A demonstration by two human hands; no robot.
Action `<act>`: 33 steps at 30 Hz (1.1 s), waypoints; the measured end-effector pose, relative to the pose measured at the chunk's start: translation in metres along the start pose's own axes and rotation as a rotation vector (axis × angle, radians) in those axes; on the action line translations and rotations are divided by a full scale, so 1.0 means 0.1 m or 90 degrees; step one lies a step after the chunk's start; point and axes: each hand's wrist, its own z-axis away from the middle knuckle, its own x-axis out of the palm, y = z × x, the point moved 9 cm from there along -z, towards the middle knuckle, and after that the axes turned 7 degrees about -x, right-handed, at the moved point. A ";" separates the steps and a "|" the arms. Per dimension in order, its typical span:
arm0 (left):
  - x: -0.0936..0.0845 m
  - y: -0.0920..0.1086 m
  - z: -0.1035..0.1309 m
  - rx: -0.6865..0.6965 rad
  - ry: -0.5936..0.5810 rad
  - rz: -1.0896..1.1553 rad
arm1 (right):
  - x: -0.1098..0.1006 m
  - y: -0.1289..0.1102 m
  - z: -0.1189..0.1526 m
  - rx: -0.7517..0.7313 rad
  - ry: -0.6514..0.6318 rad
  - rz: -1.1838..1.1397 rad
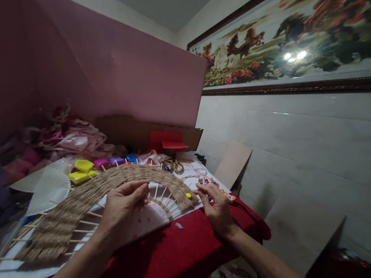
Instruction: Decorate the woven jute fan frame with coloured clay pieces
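Observation:
A woven brown fan-shaped band (109,183) with thin wooden sticks arches over the white sheet on the table. My left hand (122,207) is above the inner side of the band, thumb and fingertips pinched together; whatever is between them is too small to make out. My right hand (215,206) is beside the band's right end, thumb and forefinger close together near a small yellow round piece (188,195). Whether it holds anything I cannot make out. A pale pink-dotted fan (148,220) lies under the arch, partly behind my left hand.
A red cloth (173,251) covers the table's front. Behind the band are yellow packets (84,165), a blue packet (131,157), scissors (177,167) and a red paper piece (174,145). A white pleated fan (49,188) stands left. Patterned strips (228,195) lie right.

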 end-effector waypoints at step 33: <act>0.23 -0.03 0.05 0.027 -0.135 -0.144 | 0.65 -0.88 -0.36 -0.102 -0.035 -0.185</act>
